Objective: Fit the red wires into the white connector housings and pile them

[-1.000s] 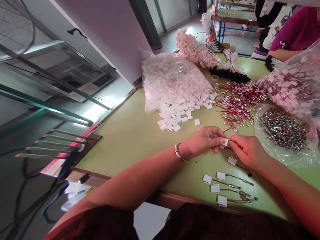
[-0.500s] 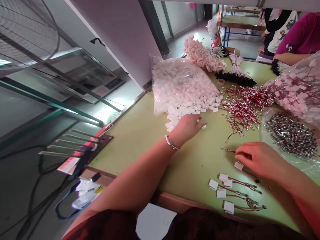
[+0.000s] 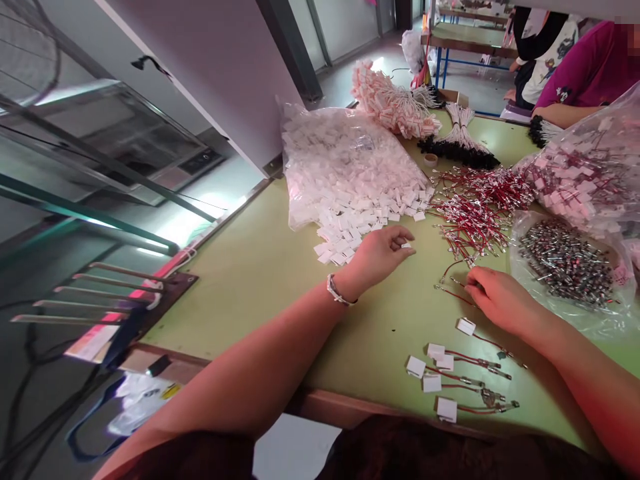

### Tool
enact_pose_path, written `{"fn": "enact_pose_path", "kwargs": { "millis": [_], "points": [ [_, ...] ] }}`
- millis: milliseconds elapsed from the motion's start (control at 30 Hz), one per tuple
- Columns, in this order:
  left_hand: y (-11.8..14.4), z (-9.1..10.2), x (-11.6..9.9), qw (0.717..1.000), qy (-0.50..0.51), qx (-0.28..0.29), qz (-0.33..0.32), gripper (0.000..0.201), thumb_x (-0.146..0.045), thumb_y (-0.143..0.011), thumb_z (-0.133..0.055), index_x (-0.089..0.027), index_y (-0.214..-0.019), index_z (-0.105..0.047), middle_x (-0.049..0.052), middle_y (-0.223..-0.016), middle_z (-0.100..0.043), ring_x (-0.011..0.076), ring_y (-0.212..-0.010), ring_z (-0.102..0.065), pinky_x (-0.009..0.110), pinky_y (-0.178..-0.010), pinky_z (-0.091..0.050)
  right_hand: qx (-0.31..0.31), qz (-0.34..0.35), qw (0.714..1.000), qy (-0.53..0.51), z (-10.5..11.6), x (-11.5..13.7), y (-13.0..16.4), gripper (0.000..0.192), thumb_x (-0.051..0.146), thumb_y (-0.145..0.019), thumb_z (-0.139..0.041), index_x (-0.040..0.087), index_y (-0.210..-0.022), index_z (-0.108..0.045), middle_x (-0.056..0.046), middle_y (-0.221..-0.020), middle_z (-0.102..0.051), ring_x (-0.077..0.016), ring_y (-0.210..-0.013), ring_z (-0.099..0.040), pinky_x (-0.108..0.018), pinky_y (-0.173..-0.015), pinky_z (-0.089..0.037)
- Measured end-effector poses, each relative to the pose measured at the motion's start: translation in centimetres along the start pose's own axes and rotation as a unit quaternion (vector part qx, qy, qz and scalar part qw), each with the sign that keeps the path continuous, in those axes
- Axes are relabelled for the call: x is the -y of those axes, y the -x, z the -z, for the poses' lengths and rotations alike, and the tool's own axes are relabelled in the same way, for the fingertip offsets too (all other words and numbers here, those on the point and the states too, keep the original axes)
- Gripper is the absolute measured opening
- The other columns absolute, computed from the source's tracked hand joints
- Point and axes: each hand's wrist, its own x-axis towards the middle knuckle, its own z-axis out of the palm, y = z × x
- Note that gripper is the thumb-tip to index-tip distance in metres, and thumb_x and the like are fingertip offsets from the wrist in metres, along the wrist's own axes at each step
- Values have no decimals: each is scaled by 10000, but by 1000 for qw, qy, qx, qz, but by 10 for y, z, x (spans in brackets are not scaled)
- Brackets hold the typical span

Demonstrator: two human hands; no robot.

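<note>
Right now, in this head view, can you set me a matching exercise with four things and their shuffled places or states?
1. left hand
2. right hand
3. dark metal parts
4. wired white blocks

A. lying on clear plastic
B. near the table edge closest to the wearer
C. white piece at its fingertips
D. just nearer than the red wire pile

Pairs: 1-C, 2-D, 3-A, 4-B

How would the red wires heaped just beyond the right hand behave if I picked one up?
The red wires would probably flex rather than stay stiff, as one strand near the right hand lies curved. One may catch on its neighbours, since they cross in a tangled heap. Each is likely light, being short and thin.
</note>
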Motion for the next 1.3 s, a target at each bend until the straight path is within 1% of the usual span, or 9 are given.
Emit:
{"fn": "enact_pose_path", "kwargs": {
  "millis": [67, 200, 300, 400, 700, 900, 1000, 1200, 1300],
  "points": [
    [4, -5, -4, 985, 159, 33, 60, 261, -284, -767, -652, -138, -982, -676, 15, -680, -617, 112, -588, -539, 251, -577, -438, -12, -18, 999, -24, 5, 2, 0, 115, 221, -900, -427, 209, -823, -513, -9, -641, -571, -154, -562, -494, -290, -524, -314],
    [12, -17, -10, 902, 381, 137, 148, 262, -239, -723, -720, -107, -949, -702, 31, -698, -655, 84, -603, -551, 242, -635, -458, -40, 7, 994, -103, 10, 8, 4, 116, 255, -889, -435, 216, -812, -514, 32, -588, -538, -123, -517, -454, -269, -518, -312],
    [16, -23, -12, 860, 456, 170, 154, 261, -191, -688, -762, -106, -929, -709, 17, -707, -657, 68, -622, -548, 237, -683, -463, -67, 49, 987, -140, 9, 14, 6, 149, 265, -879, -454, 212, -796, -566, 27, -621, -573, -107, -532, -466, -258, -546, -336],
    [18, -26, -14, 845, 475, 194, 153, 246, -186, -688, -774, -106, -912, -710, 11, -700, -659, 61, -603, -549, 224, -658, -456, -89, 48, 983, -153, 6, 17, 8, 171, 272, -878, -471, 207, -773, -590, 31, -599, -571, -100, -529, -464, -252, -544, -334],
    [20, -28, -13, 849, 459, 232, 124, 253, -254, -711, -774, -113, -909, -706, 16, -703, -671, 45, -558, -545, 184, -537, -411, -76, 31, 984, -156, 10, 15, 6, 208, 289, -862, -462, 212, -702, -569, 41, -556, -518, -100, -509, -425, -250, -511, -315],
    [21, -33, -18, 901, 357, 233, 85, 322, -349, -659, -799, -124, -834, -649, -1, -626, -661, 79, -525, -582, 207, -511, -435, -107, 19, 993, -35, 5, 20, 7, 218, 269, -859, -439, 197, -705, -576, 7, -561, -555, -116, -493, -429, -279, -520, -283],
    [24, -35, -23, 906, 344, 236, 68, 360, -378, -653, -794, -123, -852, -635, -8, -618, -653, 83, -528, -589, 226, -544, -466, -95, 37, 994, -42, 2, 24, 10, 228, 259, -873, -407, 190, -739, -578, -5, -585, -569, -124, -511, -456, -277, -521, -289],
    [29, -39, -24, 891, 335, 304, 41, 389, -458, -671, -761, -133, -814, -602, 5, -689, -655, 86, -567, -601, 227, -558, -475, -70, 55, 989, -119, 3, 29, 15, 209, 261, -888, -411, 196, -759, -563, 23, -571, -556, -108, -508, -461, -251, -520, -316],
    [27, -31, -26, 909, 246, 337, 4, 367, -481, -756, -676, -130, -852, -627, 16, -681, -646, 92, -564, -579, 237, -559, -473, -41, 39, 994, -96, 6, 32, 18, 221, 259, -877, -427, 198, -716, -564, 16, -559, -563, -110, -490, -440, -263, -504, -300]
  ]
}}
